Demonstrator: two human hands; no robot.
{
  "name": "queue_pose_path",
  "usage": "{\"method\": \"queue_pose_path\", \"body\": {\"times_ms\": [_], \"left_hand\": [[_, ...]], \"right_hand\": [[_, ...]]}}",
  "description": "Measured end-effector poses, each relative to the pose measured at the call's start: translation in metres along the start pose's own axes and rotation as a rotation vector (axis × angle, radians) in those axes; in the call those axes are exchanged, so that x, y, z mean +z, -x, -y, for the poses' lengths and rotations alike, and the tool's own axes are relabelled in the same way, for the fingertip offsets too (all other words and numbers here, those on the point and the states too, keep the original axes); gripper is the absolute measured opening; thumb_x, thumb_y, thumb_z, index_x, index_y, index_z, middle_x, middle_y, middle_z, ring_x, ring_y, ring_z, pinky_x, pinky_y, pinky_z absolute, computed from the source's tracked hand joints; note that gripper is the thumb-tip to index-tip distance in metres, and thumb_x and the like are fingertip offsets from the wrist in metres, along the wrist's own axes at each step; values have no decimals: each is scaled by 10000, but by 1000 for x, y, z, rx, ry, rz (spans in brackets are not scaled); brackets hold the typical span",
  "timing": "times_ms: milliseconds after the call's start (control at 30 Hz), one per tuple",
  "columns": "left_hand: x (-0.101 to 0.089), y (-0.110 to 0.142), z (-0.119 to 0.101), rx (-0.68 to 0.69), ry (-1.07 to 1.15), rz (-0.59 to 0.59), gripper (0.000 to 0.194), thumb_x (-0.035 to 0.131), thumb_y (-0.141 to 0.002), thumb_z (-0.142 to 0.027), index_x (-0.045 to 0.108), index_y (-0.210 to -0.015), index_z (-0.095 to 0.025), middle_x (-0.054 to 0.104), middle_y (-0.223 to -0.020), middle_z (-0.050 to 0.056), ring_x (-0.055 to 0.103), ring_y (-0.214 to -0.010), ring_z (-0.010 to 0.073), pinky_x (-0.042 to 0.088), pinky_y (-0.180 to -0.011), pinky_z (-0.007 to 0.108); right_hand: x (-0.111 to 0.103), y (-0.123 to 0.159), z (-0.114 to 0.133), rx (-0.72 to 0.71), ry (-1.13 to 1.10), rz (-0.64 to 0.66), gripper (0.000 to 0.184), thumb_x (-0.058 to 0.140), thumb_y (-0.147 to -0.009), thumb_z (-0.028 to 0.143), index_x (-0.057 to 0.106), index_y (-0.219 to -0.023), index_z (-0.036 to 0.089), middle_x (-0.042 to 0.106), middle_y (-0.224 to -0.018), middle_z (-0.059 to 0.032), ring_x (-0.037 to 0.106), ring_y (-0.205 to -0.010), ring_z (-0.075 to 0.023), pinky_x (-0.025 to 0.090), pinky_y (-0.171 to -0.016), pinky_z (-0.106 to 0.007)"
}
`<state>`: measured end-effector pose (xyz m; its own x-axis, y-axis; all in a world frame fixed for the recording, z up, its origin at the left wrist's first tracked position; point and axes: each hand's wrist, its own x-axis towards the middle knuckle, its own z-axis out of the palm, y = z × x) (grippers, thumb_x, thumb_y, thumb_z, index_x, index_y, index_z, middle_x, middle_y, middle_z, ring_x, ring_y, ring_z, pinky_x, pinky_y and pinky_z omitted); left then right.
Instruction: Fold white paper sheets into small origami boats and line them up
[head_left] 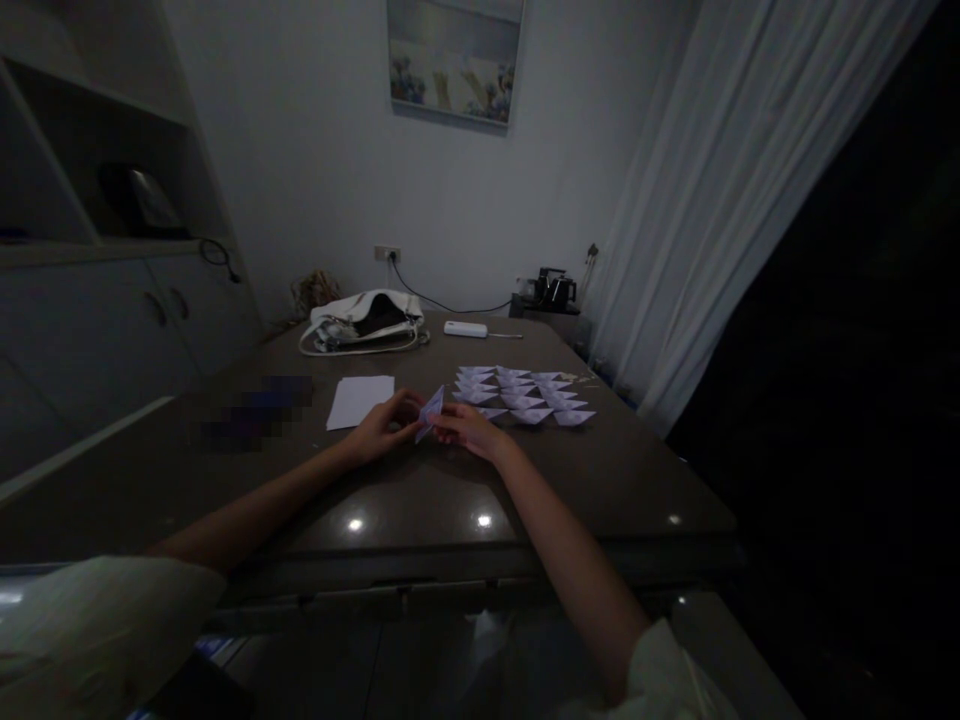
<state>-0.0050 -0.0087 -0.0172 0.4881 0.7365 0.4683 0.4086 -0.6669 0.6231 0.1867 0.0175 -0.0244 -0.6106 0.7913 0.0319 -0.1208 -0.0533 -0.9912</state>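
A folded paper boat (430, 412) is held tilted, its point up, a little above the table. My left hand (382, 428) pinches its left side, and the fingers of my right hand (471, 430) close on its right side. Just beyond my right hand, several finished paper boats (531, 415) stand in rows, some partly hidden behind that hand. To the left of my left hand lies a stack of white paper sheets (360, 400).
The dark glossy table (420, 500) carries a white handbag (367, 320) at the back left and a white power strip (465, 329) at the back. A blurred patch (259, 408) covers something on the left. A sheer curtain (675, 220) hangs at the right.
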Motion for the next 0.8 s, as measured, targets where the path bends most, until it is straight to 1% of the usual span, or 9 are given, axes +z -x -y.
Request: {"method": "queue_pose_path", "body": {"times_ms": [133,267,333,400,500,567,600,700,800], "left_hand": [[-1,0,1,-3,-18,2,260,492,-851,-358,462,-1037,-179,662,-855,59,629,-735,184,501,-662,286],[-1,-1,1,3,-84,-16,228,477,-832,-312,495,-1013,-175,661,-848,52,621,-759,195,480,-674,280],[-1,-1,2,2,-135,-24,210,479,-807,-283,528,-971,-161,645,-794,42,603,-721,193,461,-642,271],[-1,-1,4,-3,-187,-28,181,471,-787,-255,557,-906,-149,616,-726,29,575,-665,184,439,-607,263],[-2,-1,6,-8,-249,-30,185,455,-770,-218,593,-861,-135,584,-676,22,541,-612,171,413,-577,255],[-2,-1,5,-8,-272,-29,215,453,-763,-203,619,-879,-133,598,-712,33,547,-626,169,413,-586,251],[-3,-2,5,-7,-280,-29,230,454,-762,-200,629,-896,-135,607,-738,39,556,-646,171,417,-598,251],[-3,-2,3,-8,-289,-39,266,450,-784,-216,635,-961,-144,618,-799,51,571,-684,174,430,-632,258],[-3,-2,2,-23,-286,-78,305,439,-825,-251,566,-1079,-141,607,-812,48,563,-648,164,439,-615,265]], "right_hand": [[2,0,0,-17,34,-20,279,740,-642,350,589,-769,153,555,-596,43,465,-503,-66,339,-502,-200],[3,-3,-3,-32,65,-76,349,732,-641,412,525,-786,171,562,-586,43,475,-481,-73,349,-478,-200],[4,-3,-3,-47,76,-115,380,719,-639,450,491,-794,188,550,-570,54,471,-459,-76,338,-447,-195],[5,-3,-1,-96,109,-159,381,710,-639,459,480,-801,201,525,-553,70,458,-438,-76,316,-415,-187],[5,-2,3,-268,262,-242,321,697,-657,427,508,-789,203,505,-552,74,445,-438,-78,309,-406,-183],[3,-1,4,-385,393,-301,246,680,-677,379,545,-760,192,533,-576,55,477,-480,-89,354,-448,-193],[2,-2,3,-419,436,-324,205,672,-683,347,564,-743,184,556,-596,41,502,-511,-96,381,-483,-201],[-3,-4,1,-448,486,-369,114,644,-689,270,596,-699,168,608,-650,5,553,-589,-118,429,-575,-230],[-6,-5,-1,-444,490,-419,94,631,-687,251,602,-676,162,620,-650,-8,563,-596,-129,440,-595,-246]]}}
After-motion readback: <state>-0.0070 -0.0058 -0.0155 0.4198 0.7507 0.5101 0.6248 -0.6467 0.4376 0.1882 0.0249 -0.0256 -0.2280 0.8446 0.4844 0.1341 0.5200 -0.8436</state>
